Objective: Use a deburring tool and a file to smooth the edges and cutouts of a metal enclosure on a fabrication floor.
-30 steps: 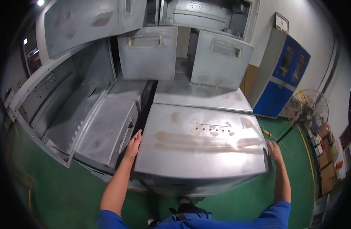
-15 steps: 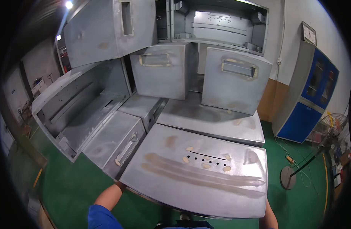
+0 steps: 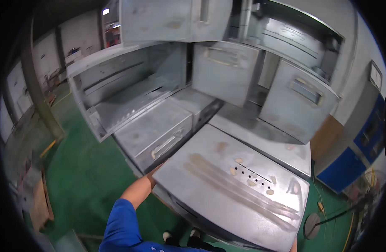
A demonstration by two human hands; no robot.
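Observation:
A large grey sheet-metal box [image 3: 201, 172] lies directly in front of me. Its top has a row of small holes, a thin slot, pale filler spots and long brownish sanded bands. At its near left corner my left hand [image 3: 154, 173] is closed on the edge, the fingertips hidden by the metal. Of my right side only a sliver of skin shows by the near right corner, so my right hand [image 3: 293, 246] is almost wholly hidden behind the box. Close to my left hand stands a metal box with a recessed handle [image 3: 170, 145].
More grey metal housings are stacked behind: an open-fronted shell [image 3: 92, 109] at left, two with recessed handles [image 3: 226, 71] [image 3: 300, 105], and an open one [image 3: 291, 38] at top right. A blue-and-grey cabinet [image 3: 344, 168] and a stand fan [image 3: 312, 227] are on the right. Green floor lies below.
My view has turned left, so the scene sits tilted and further right. The left hand stays at the box's corner. Less of my right arm shows. The box looks unmoved among the others.

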